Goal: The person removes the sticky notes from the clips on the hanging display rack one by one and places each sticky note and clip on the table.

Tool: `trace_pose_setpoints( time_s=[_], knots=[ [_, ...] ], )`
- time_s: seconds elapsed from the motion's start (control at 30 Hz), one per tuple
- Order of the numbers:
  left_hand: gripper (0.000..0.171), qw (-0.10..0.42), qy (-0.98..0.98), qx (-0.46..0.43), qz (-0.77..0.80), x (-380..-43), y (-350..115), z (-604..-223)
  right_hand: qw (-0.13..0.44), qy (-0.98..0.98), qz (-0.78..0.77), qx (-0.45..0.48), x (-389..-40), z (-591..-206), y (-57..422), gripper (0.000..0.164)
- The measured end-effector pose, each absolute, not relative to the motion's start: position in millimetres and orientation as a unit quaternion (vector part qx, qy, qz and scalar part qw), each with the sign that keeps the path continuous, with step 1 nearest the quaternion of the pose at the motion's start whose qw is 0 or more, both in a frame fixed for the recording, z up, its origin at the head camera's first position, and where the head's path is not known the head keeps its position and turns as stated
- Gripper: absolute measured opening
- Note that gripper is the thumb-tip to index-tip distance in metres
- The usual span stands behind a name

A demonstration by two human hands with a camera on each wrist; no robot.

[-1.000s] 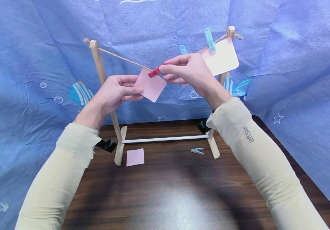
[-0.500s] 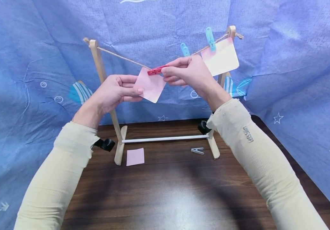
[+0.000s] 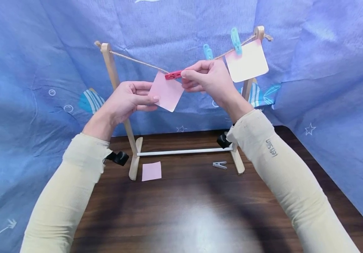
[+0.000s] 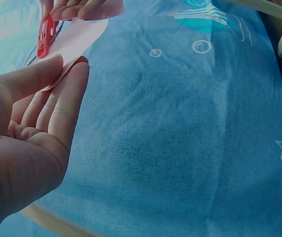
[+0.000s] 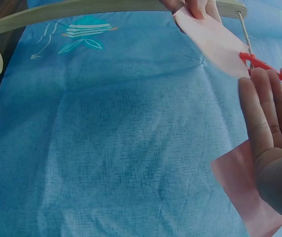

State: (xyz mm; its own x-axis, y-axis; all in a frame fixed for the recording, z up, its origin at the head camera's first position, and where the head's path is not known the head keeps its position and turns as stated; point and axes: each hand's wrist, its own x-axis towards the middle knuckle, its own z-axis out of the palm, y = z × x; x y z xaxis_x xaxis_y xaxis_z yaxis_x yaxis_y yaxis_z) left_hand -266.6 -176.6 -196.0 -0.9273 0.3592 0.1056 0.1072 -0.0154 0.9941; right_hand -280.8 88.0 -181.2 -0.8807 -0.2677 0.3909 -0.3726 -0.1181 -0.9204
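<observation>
In the head view my left hand [image 3: 132, 98] pinches the left corner of a pink paper square [image 3: 167, 93] between thumb and fingers. A red clothespin [image 3: 173, 75] lies across the paper's top edge, at the twine [image 3: 137, 61]. My right hand [image 3: 211, 77] pinches the clothespin's other end between thumb and fingers. In the right wrist view the pin's tip [image 5: 244, 56] meets the paper's edge beside the twine; whether it bites on both cannot be told. The left wrist view shows my thumb on one face of the paper [image 4: 76, 42], fingers behind it.
Two blue clothespins [image 3: 236, 41] sit on the twine's right part, one holding a pale card [image 3: 247, 61]. Wooden posts [image 3: 111, 66] carry the twine, with a white bar [image 3: 184, 152] below. A pink paper square [image 3: 151, 171] and grey clothespin [image 3: 220, 165] lie on the table [image 3: 168, 211].
The red clothespin has turned from a slant to nearly level across the paper's top edge. Both hands keep their holds, and the head view has shifted slightly.
</observation>
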Motion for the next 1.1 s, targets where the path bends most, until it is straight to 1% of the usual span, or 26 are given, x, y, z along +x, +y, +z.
trace_pose_setpoints(
  time_s=[0.4, 0.57, 0.73, 0.97, 1.1],
  knots=[
    [0.048, 0.090, 0.697, 0.165, 0.691, -267, -180, -198, 0.044, -0.621, 0.740, 0.255, -282, -191, 86, 0.015],
    [0.048, 0.089, 0.701, 0.168, 0.687, -268, -181, -199, 0.056, -0.592, 0.765, 0.248, -283, -191, 86, 0.013],
    [0.048, 0.089, 0.700, 0.163, 0.690, -267, -182, -198, 0.055, -0.570, 0.783, 0.241, -283, -193, 87, 0.012],
    [0.047, 0.092, 0.699, 0.166, 0.690, -266, -180, -196, 0.073, -0.547, 0.802, 0.229, -283, -193, 89, 0.014],
    [0.047, 0.094, 0.699, 0.164, 0.690, -266, -178, -195, 0.074, -0.545, 0.805, 0.225, -282, -194, 90, 0.013]
  ],
)
